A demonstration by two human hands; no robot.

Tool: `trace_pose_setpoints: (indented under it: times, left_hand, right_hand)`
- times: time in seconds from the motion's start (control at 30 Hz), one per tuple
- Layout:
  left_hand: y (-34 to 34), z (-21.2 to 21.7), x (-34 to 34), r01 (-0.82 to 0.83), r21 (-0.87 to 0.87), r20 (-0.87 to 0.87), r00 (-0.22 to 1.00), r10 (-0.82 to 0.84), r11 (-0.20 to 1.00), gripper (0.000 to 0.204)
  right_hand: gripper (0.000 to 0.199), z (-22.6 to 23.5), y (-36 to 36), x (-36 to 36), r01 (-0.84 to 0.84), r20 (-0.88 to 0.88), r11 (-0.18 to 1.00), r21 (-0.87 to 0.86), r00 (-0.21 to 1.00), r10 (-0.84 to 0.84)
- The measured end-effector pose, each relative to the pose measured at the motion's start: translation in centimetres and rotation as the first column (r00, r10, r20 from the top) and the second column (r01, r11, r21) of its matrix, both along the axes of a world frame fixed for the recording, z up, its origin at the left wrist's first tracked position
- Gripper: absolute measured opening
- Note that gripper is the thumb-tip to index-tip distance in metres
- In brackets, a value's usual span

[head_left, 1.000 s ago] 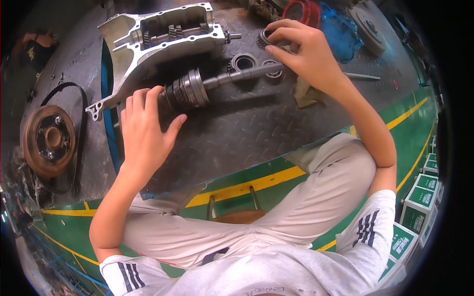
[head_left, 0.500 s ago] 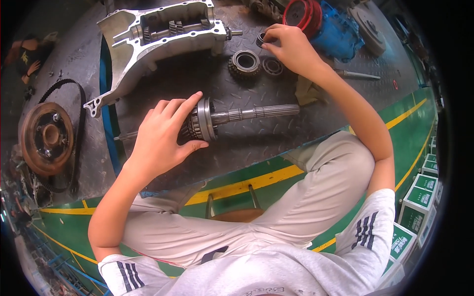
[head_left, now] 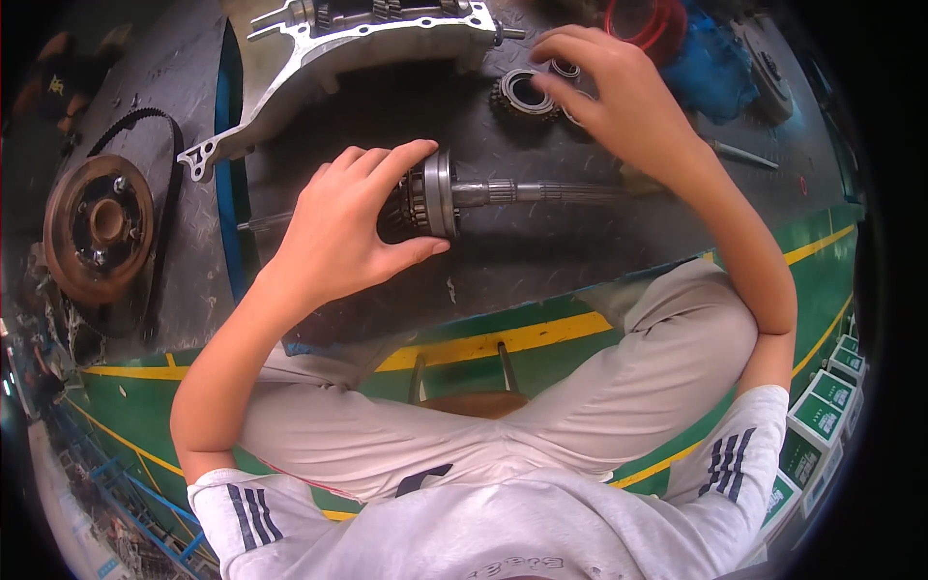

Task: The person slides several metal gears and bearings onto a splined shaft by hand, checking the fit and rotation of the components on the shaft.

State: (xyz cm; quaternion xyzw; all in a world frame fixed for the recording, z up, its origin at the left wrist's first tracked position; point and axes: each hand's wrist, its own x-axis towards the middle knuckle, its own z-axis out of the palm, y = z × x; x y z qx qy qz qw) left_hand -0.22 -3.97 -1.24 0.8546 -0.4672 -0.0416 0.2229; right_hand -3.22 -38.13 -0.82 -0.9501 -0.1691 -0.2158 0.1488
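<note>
Head view: geared shaft [head_left: 503, 193] lies flat on the dark checker-plate floor [head_left: 541, 271], roughly centre frame, long splined end running off to the right, gear pack w/ a bright metal flange at its left end. Left hand [head_left: 338, 227] is cupped over that gear pack — fingers draped across the top, thumb tucked under toward the flange, so it's grasping the shaft's gear end. A thin rod end pokes out left of the hand, low on the floor. Right hand [head_left: 619, 92] is up and to the right, well apart from the left, fingers spread and curled down over small parts: fingertips touching or just above a toothed ring gear [head_left: 520, 94], w/ a smaller bearing ring [head_left: 564, 69] just beside it. Can't tell if it's actually pinching one — looks loose, not clenched. Right forearm crosses over the shaft's right end, hiding the tip. Above the shaft, along the top edge, an aluminium gearbox housing [head_left: 319, 53] lies open, gears visible inside, its mounting ear reaching down-left. Far left — rusty brake disc w/ hub [head_left: 97, 227], a black toothed belt [head_left: 155, 155] looped around it. Top right: red ring-shaped part [head_left: 643, 29] and a blue machine part [head_left: 715, 72], a slim metal pin [head_left: 744, 155] near them. Person sits on a small stool [head_left: 464, 387], knees spread, light trousers, white shirt. Green floor w/ yellow lines [head_left: 483, 343] below; green-white boxes [head_left: 822, 416] stacked lower right.
</note>
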Motion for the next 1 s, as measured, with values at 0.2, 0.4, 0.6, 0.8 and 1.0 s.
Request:
trace_pose_setpoints:
  times: [0.2,0.4,0.6,0.8,1.0]
  left_hand:
    - [0.3,-0.5,0.5,-0.004,-0.054,-0.035,0.999,0.002,0.999,0.091]
    - [0.8,0.0,1.0,0.020,-0.003,-0.076,0.997,-0.020,1.000,0.087]
    - [1.1,-1.4,1.1,0.002,0.016,0.030,1.000,-0.003,1.000,0.080]
    - [1.0,-1.8,1.4,0.032,-0.040,0.077,0.997,-0.029,0.999,0.079]
    - [0.8,-1.7,1.3,0.046,-0.102,0.109,0.993,-0.035,0.994,0.074]
  right_hand:
    - [0.103,1.2,7.8,-3.5,-0.306,-0.459,0.945,0.113,0.828,0.323]
    - [0.081,-2.1,10.8,-2.7,-0.269,-0.253,0.948,0.171,0.918,0.306]
    - [0.070,-2.4,12.0,-2.3,-0.211,-0.301,0.958,0.196,0.917,0.263]
    - [0.068,-2.3,11.4,-1.9,-0.230,-0.331,0.954,0.190,0.900,0.283]
    - [0.061,-1.8,10.0,-2.3,-0.219,-0.329,0.955,0.199,0.903,0.276]
